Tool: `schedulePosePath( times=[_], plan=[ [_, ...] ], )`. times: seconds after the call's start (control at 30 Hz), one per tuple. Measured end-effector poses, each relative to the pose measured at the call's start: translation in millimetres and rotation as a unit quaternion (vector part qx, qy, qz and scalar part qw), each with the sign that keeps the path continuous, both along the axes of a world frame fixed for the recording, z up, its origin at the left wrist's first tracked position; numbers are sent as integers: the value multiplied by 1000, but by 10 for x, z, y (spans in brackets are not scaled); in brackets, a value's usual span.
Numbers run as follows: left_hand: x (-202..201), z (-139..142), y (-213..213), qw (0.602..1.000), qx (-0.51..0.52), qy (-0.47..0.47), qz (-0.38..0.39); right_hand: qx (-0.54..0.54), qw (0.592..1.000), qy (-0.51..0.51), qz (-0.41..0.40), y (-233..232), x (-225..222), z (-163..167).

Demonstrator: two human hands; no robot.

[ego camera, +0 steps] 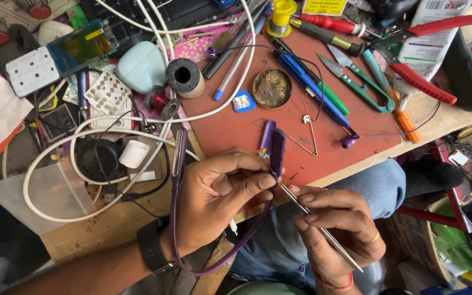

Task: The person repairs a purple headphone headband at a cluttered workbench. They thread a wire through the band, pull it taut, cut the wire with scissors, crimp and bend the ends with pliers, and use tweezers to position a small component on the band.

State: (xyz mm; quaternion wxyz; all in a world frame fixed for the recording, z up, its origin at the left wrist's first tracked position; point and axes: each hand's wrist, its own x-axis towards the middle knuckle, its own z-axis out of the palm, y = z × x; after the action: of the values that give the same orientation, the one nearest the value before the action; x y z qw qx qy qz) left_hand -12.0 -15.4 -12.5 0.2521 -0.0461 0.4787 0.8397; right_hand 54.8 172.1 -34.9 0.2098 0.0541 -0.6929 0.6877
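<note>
Right hand (pixel 337 232): nearest the camera, above the lap. Fingers closed on metal tweezers (pixel 315 221), pinched like a pen. The tips run up and left to the purple housing, apparently so the points can work inside it; the tail runs down and right past the palm.

Left hand (pixel 219 191): black watch (pixel 151 246) at the wrist. Thumb and fingers closed around a purple neckband earphone (pixel 276 153), clamping one open end module just over the bench edge, evidently to steady it against the tweezers.

Neckband, orientation: the gripped module stands nearly upright, long axis near to far, open end pointing away from the person. A second purple shell piece lies beside it, tilted slightly. The band loops down below the wrist and climbs again to the other module (pixel 180 150), left of the hand, also upright.

Red mat (pixel 236 125): beyond the hands, on the wooden bench.

On the mat: a round flux tin (pixel 272 88), blue-handled tool (pixel 312 93), green snips (pixel 364 82), red-handled pliers (pixel 427 54).

Far left: white cable (pixel 61 158) in loose coils.
</note>
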Motion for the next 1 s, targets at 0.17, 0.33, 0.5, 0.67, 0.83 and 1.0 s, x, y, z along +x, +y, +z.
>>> schedulePosePath(
  times=[0.17,0.33,0.5,0.67,0.83,1.0],
  plan=[
    [-9,-15,-3,998,-12,60,-2,21,1000,2,4,0,-36,20],
    [-7,-12,-5,1000,-7,28,-2,-5,1000,4,0,-10,-32,-14],
    [-10,-8,-7,999,2,40,1,-21,1000,3,-4,-5,-25,-52],
    [-9,-20,-4,999,-6,54,3,-54,998,-19,-6,2,-15,-43],
    [-18,-48,-22,998,-9,63,1,-117,990,-82,-5,2,10,-2],
    [-13,-62,-26,997,-10,81,0,-69,994,-87,-3,37,51,41]
  ],
)
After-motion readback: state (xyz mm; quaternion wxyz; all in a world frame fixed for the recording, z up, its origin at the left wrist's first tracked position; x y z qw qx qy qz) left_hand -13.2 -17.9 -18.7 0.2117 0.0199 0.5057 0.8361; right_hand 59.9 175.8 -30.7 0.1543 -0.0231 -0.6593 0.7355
